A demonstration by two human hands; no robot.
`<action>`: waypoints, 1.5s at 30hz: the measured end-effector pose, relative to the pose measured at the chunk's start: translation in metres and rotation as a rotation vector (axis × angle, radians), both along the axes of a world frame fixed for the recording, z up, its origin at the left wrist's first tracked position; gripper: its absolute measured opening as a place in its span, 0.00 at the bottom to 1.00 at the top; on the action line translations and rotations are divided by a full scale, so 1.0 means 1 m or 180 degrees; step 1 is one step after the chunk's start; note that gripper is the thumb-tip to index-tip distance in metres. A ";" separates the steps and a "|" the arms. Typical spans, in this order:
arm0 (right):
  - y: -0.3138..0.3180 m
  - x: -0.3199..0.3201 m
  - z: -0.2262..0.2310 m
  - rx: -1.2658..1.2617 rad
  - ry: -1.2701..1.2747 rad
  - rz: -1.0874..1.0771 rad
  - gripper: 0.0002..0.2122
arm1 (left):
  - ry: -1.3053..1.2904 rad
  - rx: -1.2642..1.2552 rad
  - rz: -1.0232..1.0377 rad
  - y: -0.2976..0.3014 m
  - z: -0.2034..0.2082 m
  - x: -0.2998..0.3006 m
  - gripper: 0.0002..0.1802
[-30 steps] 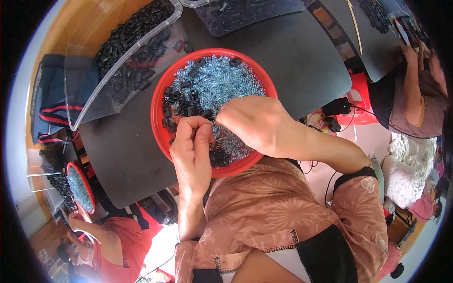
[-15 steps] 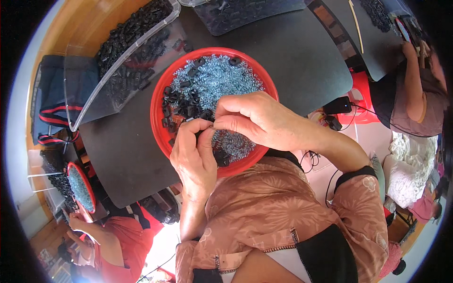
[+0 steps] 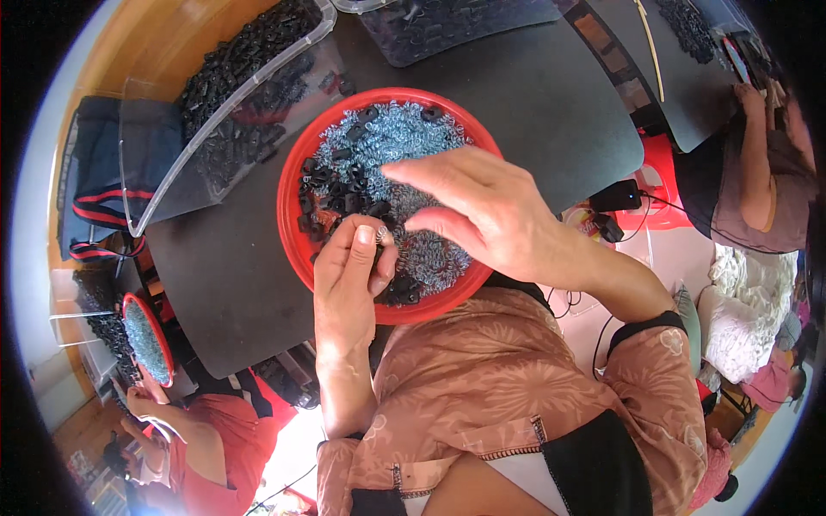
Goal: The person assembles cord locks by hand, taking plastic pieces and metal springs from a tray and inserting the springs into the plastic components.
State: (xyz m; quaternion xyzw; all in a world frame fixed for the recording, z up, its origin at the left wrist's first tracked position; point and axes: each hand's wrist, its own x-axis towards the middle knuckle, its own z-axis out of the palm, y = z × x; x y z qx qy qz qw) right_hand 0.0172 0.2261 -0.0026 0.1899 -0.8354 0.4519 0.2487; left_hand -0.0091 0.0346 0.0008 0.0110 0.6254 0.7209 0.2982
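My left hand (image 3: pixel 351 271) is closed, with a small metal spring (image 3: pixel 382 234) pinched between thumb and fingertips. Whether a black piece sits under the spring inside the fingers, I cannot tell. Just to the right, my right hand (image 3: pixel 486 215) is open, thumb and fingers apart, nothing between them. Both hands hover over a round red basin (image 3: pixel 295 163). Heaped inside are many loose silvery springs (image 3: pixel 404 138), and small black plastic parts (image 3: pixel 348 202) lie mostly along the left side. Part of the basin's right side is hidden by my right hand.
The basin rests on a dark table (image 3: pixel 219 284). At far left stands a clear bin (image 3: pixel 163 202) of black parts, and another clear bin (image 3: pixel 456 30) is at the back. Co-workers sit at left (image 3: pixel 215 447) and right (image 3: pixel 757 189). Cables (image 3: pixel 594 344) hang at right.
My right hand has parted from my left and opened, moving slightly right. My left thumb has shifted upward, and the spring in its grip now shows.
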 end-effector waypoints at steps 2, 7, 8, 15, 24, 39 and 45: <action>-0.006 0.005 0.001 -0.0115 -0.0315 0.0090 0.14 | 0.0096 0.0037 -0.0048 0.002 0.002 0.002 0.13; -0.011 0.012 -0.002 -0.0503 -0.0518 0.0363 0.10 | 0.0130 0.0031 -0.0145 -0.001 0.001 0.006 0.11; -0.011 0.012 -0.002 -0.0753 -0.0582 0.0348 0.08 | 0.0135 0.0030 -0.0146 -0.001 0.002 0.006 0.11; -0.001 0.016 0.007 -0.0774 -0.1052 0.0014 0.05 | 0.0026 0.0548 0.0235 -0.003 0.001 0.002 0.17; -0.018 0.018 0.003 -0.1423 -0.0911 -0.0038 0.05 | 0.0315 0.0257 0.0207 -0.008 -0.001 0.011 0.14; -0.031 0.024 0.001 -0.0132 -0.0282 -0.0315 0.08 | 0.0666 0.0273 0.0535 -0.010 0.000 0.015 0.14; -0.043 0.046 -0.004 0.0728 -0.0144 -0.0337 0.22 | 0.0599 0.0004 0.0486 -0.014 -0.001 0.023 0.14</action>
